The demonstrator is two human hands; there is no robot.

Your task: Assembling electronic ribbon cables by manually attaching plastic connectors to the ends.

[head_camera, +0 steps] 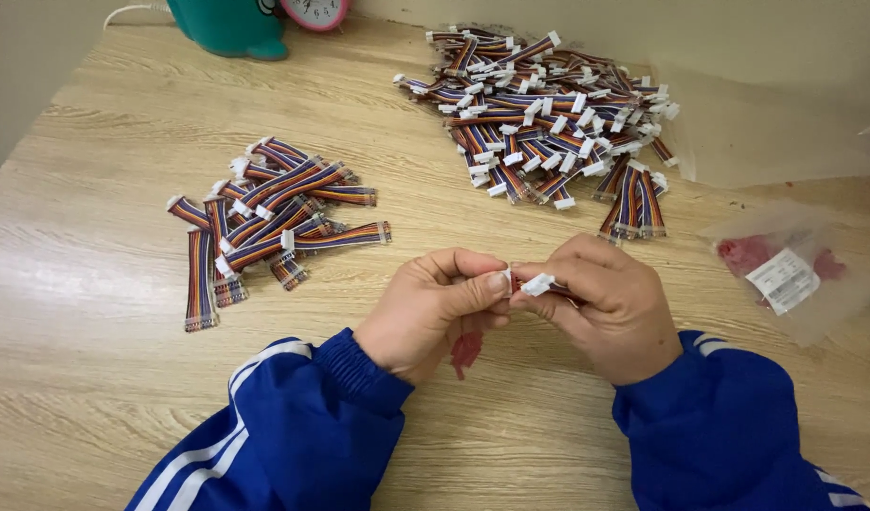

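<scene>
My left hand and my right hand meet over the middle of the wooden table, both pinching one short multicoloured ribbon cable with a white connector. Most of that cable is hidden inside my right fist. A small red piece hangs below my left hand. Both arms wear blue sleeves with white stripes.
A large heap of the same cables with white connectors lies at the back right. A smaller pile of cables lies to the left. Clear plastic bags with red bits and a label sit at right. A teal object and pink clock stand at the back.
</scene>
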